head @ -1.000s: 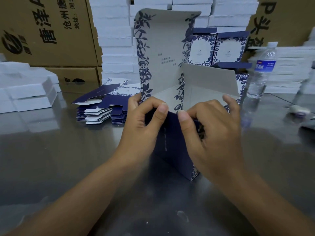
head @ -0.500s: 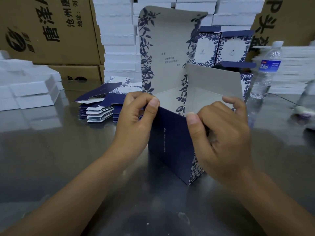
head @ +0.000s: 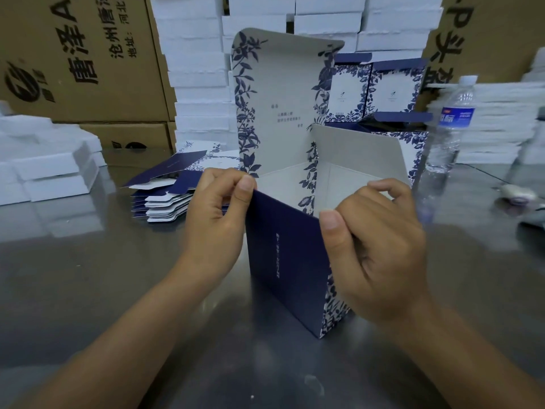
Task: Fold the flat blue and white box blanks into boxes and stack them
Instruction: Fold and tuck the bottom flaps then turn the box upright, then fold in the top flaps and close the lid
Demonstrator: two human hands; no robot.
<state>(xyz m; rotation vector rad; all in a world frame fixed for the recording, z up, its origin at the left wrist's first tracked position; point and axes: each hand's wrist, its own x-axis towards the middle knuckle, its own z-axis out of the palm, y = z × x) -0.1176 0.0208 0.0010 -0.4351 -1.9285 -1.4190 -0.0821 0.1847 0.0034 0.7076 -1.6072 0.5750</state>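
A half-formed blue and white box [head: 283, 261] stands upright on the steel table, its lid flap raised behind and a side flap sticking out to the right. My left hand [head: 218, 219] pinches the top left corner of the dark blue front panel. At the top right corner my right hand [head: 377, 252] grips the same panel, fingers curled over the side wall. A pile of flat blanks [head: 174, 190] lies behind my left hand. Finished boxes [head: 380, 93] are stacked behind the raised lid.
White foam trays [head: 197, 84] rise in tall stacks at the back, with more foam trays [head: 50, 166] at the left and right. Brown cartons [head: 79, 54] line the wall. A water bottle [head: 448, 125] stands right of the box. The steel table [head: 88, 276] reaches to the near edge.
The box has opened up from a squashed shape into a squared one. My hands have moved apart to its two top corners, and the front panel now stands taller.
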